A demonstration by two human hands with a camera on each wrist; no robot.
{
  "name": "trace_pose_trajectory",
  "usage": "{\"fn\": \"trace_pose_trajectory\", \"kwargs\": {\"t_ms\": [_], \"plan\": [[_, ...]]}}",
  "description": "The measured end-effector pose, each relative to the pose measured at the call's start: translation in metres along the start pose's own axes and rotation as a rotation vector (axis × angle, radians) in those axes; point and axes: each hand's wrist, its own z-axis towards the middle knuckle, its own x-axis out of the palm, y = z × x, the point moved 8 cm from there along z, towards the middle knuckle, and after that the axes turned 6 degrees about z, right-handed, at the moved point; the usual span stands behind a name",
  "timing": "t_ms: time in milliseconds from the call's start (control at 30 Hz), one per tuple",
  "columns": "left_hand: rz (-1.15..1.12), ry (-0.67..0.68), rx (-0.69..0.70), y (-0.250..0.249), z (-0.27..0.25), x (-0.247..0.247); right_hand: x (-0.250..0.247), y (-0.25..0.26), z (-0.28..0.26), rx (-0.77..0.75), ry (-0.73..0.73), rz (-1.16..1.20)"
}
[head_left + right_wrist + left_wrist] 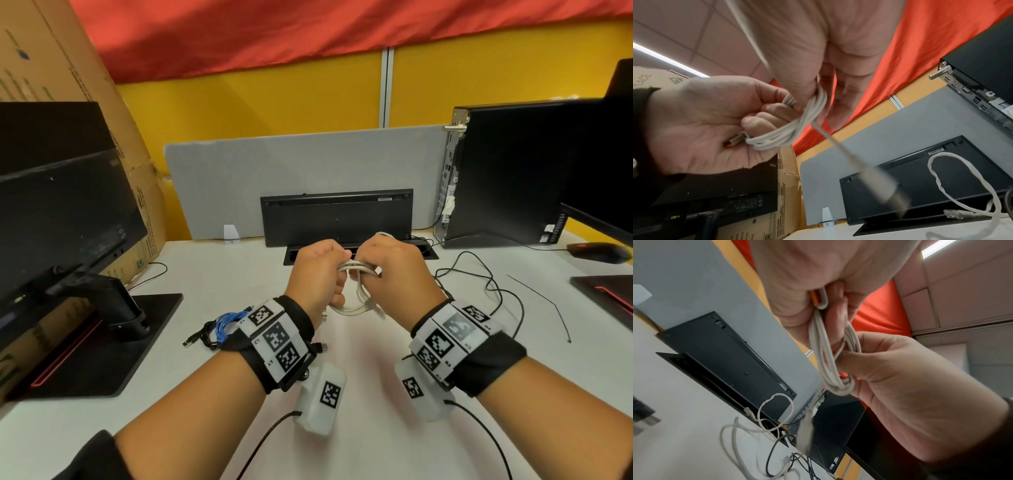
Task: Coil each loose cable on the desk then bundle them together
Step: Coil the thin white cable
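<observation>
- The desk is carrying the big stuff: a monitor sitting left, a PC tower standing right, an upturned keyboard leaning on the grey divider at the back.
- Loose cables are waiting: a black cable is sprawling near the tower, and a thicker white one is looping in front of the keyboard.
- Beside the left wrist, a blue coil and a black coil are lying together, apparently done already.
- Centre stage, the left hand and right hand are holding the white cable up above the desk, between them.
- The left hand is curling round one end of the coil, trapping a connector with an orange tip against the palm.
- The right hand is closing on the other end, fingers pinching the loops; the tail plug is swinging blurred below it.
- Judging by that, the tail is being wrapped round the loops to lock the coil.
- To do it well: the left hand ought to be keeping the loops even and flat, the right winding the tail snugly across the middle and tucking the plug through, never yanking at the connector.
</observation>
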Motion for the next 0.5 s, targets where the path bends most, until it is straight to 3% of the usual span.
{"fn": "trace_pose_trajectory", "kwargs": {"t_ms": [267,400,500], "plan": [[0.011,0.004,0.006,-0.001,0.0,-0.004,-0.011,0.0,-0.011,-0.048,-0.153,0.323],[-0.033,0.028,0.04,-0.005,0.0,-0.004,-0.004,-0.012,-0.014,0.14,-0.127,0.705],[0.039,0.064,0.07,-0.007,-0.001,-0.001,0.001,-0.022,-0.015,0.322,-0.096,0.839]]}}
